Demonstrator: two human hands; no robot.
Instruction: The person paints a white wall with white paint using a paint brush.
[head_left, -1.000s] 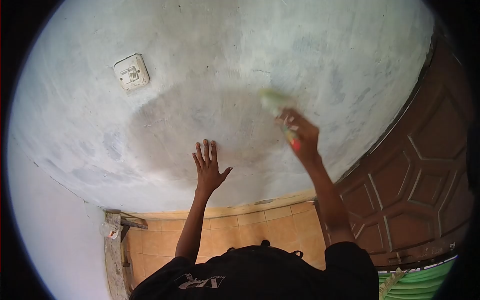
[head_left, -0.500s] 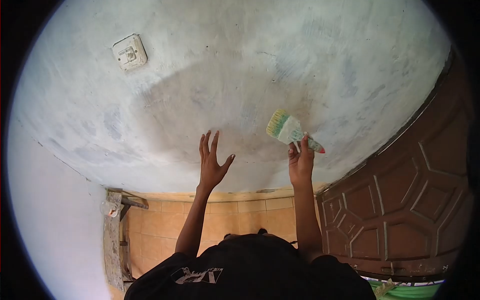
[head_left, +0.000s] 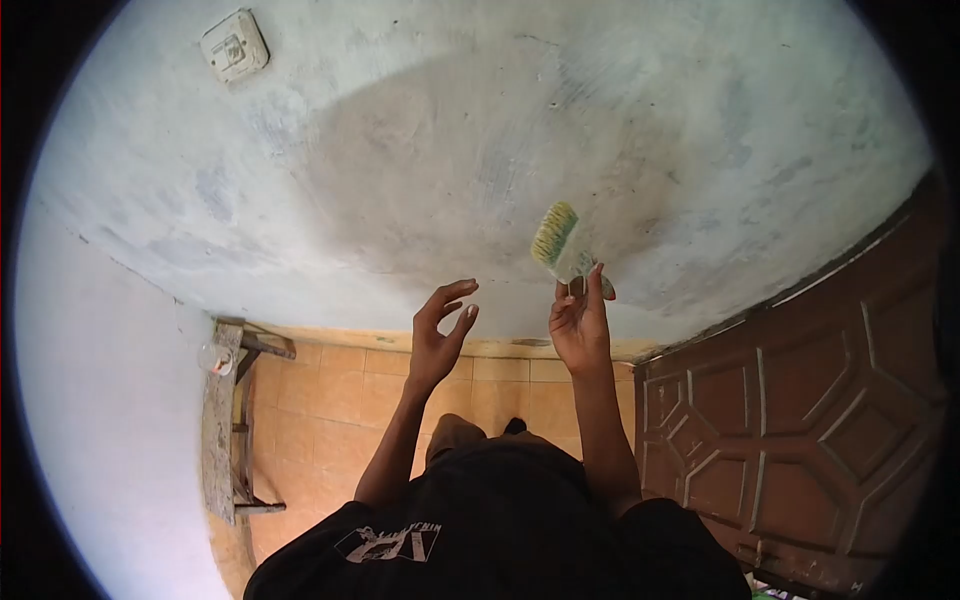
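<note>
A wide brush [head_left: 562, 245] with yellow and green bristles and a pale, paint-smeared body is in my right hand [head_left: 581, 325], pinched near its handle. Its bristles point up and left, in front of the wall [head_left: 400, 190]. The red tip of the handle shows just right of my fingers. My left hand [head_left: 440, 335] is raised to the left of the brush, holding nothing, with its fingers bent and the thumb apart from them. Grey and darker patches mark the pale wall.
A light switch [head_left: 235, 47] is on the wall at upper left. On the left, a worn wooden bench [head_left: 222, 430] bears a clear cup [head_left: 214, 358]. A brown panelled door [head_left: 800, 390] stands at right, above orange floor tiles [head_left: 330, 400].
My left hand has moved slightly right and down, and its fingers have curled. The brush has turned in my right hand, which has shifted a little left. The view has tilted downward.
</note>
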